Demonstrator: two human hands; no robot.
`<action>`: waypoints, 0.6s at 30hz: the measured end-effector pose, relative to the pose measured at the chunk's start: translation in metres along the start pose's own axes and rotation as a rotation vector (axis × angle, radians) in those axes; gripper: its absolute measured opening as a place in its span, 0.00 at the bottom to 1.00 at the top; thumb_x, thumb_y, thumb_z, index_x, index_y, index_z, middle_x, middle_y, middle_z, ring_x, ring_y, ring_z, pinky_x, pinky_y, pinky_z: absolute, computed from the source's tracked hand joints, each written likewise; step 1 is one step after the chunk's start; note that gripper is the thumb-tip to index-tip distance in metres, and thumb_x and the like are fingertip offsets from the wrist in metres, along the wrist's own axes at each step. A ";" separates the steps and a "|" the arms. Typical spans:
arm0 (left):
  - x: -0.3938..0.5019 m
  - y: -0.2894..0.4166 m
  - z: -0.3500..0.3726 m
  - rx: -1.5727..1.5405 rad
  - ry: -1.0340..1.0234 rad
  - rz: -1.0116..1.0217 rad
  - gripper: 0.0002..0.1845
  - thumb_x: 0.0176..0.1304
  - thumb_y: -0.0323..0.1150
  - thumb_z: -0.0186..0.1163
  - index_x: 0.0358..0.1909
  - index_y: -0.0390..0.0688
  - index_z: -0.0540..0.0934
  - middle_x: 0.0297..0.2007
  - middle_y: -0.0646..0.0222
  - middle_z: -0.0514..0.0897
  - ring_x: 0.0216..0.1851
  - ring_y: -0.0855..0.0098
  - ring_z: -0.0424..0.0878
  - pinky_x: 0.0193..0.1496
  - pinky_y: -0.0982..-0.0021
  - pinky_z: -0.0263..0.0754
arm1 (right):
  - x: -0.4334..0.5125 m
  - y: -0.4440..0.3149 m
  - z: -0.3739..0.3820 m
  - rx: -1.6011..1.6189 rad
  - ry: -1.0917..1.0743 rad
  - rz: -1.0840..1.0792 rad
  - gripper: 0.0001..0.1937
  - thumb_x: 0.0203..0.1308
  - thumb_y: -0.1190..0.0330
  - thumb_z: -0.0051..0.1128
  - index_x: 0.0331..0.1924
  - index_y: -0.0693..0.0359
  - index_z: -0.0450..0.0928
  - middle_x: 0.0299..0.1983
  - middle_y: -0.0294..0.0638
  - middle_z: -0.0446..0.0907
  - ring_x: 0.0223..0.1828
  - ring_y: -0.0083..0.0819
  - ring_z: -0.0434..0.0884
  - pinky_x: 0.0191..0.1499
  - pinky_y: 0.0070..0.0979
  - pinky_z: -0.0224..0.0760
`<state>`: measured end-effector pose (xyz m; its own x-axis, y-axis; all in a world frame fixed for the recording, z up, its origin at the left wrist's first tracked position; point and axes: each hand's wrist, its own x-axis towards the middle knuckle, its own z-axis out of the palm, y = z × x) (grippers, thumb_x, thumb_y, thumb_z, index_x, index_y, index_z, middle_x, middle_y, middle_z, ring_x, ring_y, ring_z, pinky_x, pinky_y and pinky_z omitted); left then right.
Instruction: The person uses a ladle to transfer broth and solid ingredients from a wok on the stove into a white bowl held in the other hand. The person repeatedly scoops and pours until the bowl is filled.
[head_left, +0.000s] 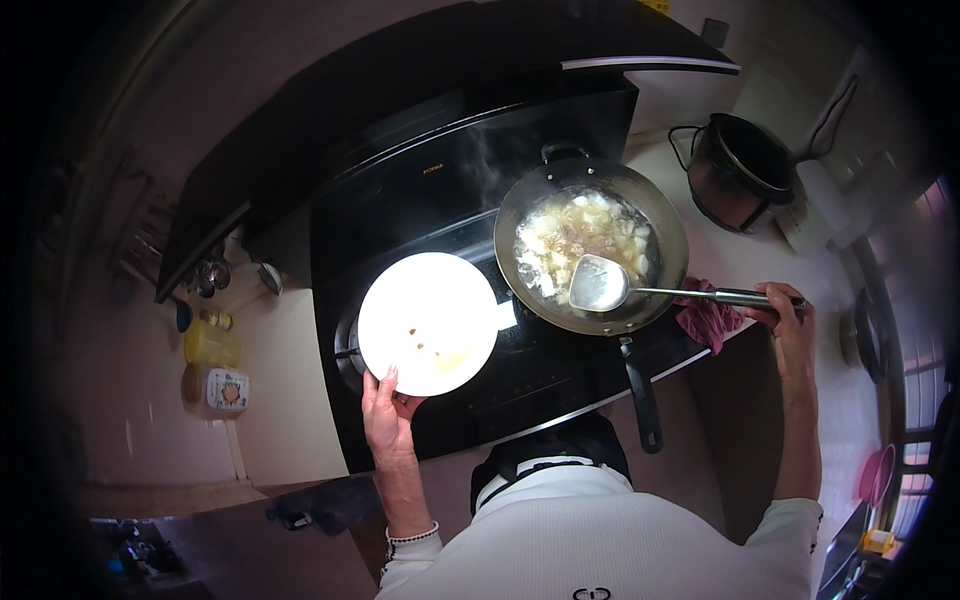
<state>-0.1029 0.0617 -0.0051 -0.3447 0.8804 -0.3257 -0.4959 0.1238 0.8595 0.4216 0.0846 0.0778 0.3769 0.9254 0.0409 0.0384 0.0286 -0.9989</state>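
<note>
My left hand grips the near edge of a white plate, which bears a few brown bits and a yellowish smear. The plate is above the left burner of a black glass gas hob. In my right hand is the handle of a metal wok spatula. Its blade is over the near side of a wok on the right of the hob. Pale chunks of food lie in bubbling liquid in the wok, with some pinkish pieces in the middle.
The wok's black handle juts past the hob's front edge. A crumpled pink cloth lies under the spatula handle. Back right stands a dark electric cooker. Containers and ladles are on the left. A black range hood overhangs the back.
</note>
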 end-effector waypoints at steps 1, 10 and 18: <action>0.000 -0.001 0.001 -0.004 0.002 0.002 0.24 0.70 0.31 0.56 0.67 0.40 0.66 0.57 0.55 0.77 0.56 0.59 0.80 0.50 0.56 0.86 | 0.002 0.001 0.000 0.007 -0.021 -0.007 0.14 0.68 0.66 0.56 0.43 0.74 0.78 0.36 0.47 0.83 0.31 0.33 0.86 0.42 0.24 0.84; -0.009 -0.009 0.013 -0.025 0.004 0.017 0.24 0.70 0.31 0.56 0.66 0.40 0.67 0.56 0.55 0.78 0.55 0.60 0.81 0.51 0.56 0.86 | 0.018 0.006 -0.005 0.019 -0.050 0.037 0.14 0.68 0.67 0.56 0.42 0.74 0.79 0.35 0.45 0.83 0.32 0.31 0.86 0.41 0.23 0.85; -0.020 -0.013 0.025 -0.020 0.040 0.021 0.24 0.70 0.31 0.57 0.66 0.40 0.67 0.56 0.56 0.78 0.55 0.61 0.81 0.50 0.57 0.86 | 0.026 0.005 -0.011 0.012 -0.080 0.055 0.14 0.68 0.66 0.56 0.41 0.74 0.80 0.35 0.47 0.83 0.31 0.33 0.87 0.41 0.22 0.85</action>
<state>-0.0691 0.0538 -0.0001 -0.3863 0.8637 -0.3237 -0.5042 0.0961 0.8582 0.4419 0.1044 0.0737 0.3031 0.9529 -0.0151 0.0089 -0.0187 -0.9998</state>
